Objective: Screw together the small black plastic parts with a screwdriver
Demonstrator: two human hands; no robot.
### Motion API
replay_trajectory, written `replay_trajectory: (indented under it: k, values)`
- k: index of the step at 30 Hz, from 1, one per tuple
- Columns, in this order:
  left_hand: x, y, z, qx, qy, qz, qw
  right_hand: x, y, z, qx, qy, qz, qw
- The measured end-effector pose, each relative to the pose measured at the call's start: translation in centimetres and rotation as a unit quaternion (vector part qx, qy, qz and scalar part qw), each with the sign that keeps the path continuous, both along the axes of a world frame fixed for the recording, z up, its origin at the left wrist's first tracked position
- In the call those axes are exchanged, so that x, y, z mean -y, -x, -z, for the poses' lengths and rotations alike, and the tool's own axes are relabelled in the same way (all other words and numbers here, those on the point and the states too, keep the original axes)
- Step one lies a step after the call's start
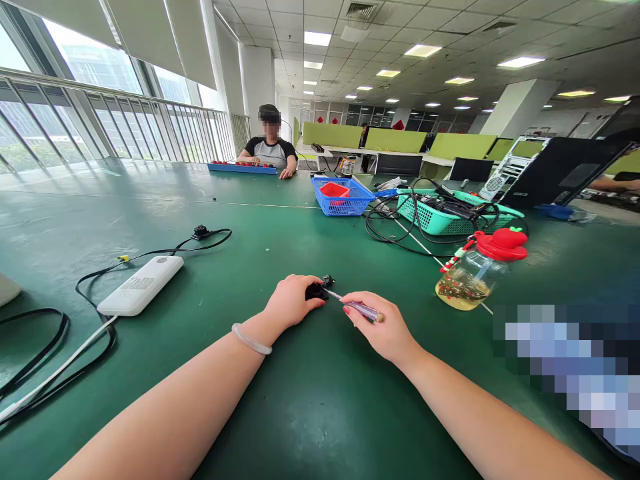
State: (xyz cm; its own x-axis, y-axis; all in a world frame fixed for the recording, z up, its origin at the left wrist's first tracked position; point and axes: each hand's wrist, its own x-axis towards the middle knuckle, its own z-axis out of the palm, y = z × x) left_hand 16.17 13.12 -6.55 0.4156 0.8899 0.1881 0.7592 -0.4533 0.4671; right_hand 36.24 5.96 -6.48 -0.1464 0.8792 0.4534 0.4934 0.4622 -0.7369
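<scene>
Just ahead of me on the green table, my left hand (291,301) is closed around a small black part (316,291), its thumb and fingers pinching the sides. What kind of part it is I cannot make out. A bangle circles that wrist. My right hand (383,327) grips a screwdriver (364,310) with a clear purplish handle. Its thin metal shaft points left, and the tip meets or nearly meets the black part. A small black piece (328,281) sticks out at the part's far end.
Left lies a white power strip (143,287) with black cables. Farther off are a blue basket (345,205), a turquoise basket (435,223) with cables, and a red-lidded jar (465,283). A person (273,150) sits across behind a blue tray (243,169). A pixelated area covers the lower right.
</scene>
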Motion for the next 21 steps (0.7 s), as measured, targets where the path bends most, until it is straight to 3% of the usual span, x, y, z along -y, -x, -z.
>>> replay_trajectory:
  k: [5,12,21]
  values:
    - [-0.09,-0.03,-0.02,-0.009,0.002,0.002,1.0,0.34,-0.01,-0.38,-0.008,0.032,0.005,0.999]
    - [0.19,-0.07,-0.13,0.001,0.008,0.028,1.0,-0.32,-0.22,0.37,0.041,-0.016,-0.006,0.999]
    - [0.2,0.11,0.02,0.022,0.01,0.017,1.0,0.43,-0.23,-0.4,-0.016,-0.041,0.026,0.999]
